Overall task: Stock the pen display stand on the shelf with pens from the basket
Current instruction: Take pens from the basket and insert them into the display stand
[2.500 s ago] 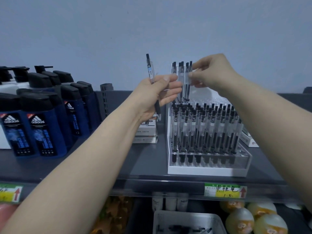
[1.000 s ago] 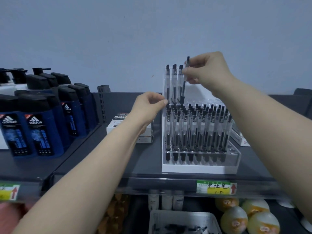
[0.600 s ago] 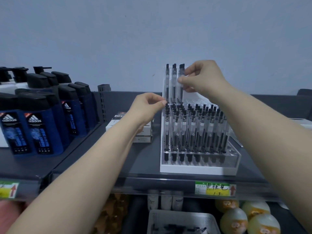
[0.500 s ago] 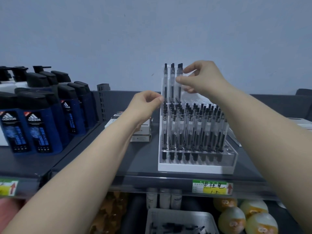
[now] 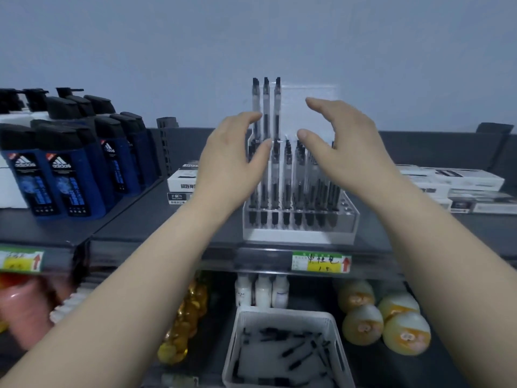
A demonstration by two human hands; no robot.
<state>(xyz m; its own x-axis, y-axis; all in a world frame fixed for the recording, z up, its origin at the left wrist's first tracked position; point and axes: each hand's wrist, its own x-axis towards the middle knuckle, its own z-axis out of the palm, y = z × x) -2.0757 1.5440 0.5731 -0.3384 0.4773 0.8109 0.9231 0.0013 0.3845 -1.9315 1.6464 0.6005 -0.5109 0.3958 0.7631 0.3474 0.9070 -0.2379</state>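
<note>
Hands hover before the pen stand (image 5: 299, 222) on the shelf (image 5: 167, 228): left hand (image 5: 232, 161) and right hand (image 5: 344, 152), each grip wide, holding nothing. Loose pens (image 5: 296, 350) lie in the basket (image 5: 282, 311) below.

1 display stand (image 5: 300, 237), 3 pens (image 5: 265, 107) in its top row, 1 basket (image 5: 232, 349), 3 white bottles (image 5: 263, 292), 4 round yellow items (image 5: 405, 336)

Your left hand (image 5: 233, 161) and right hand (image 5: 345, 152) are raised side by side, fingers loosely spread and empty, both bare forearms reaching forward.
</note>
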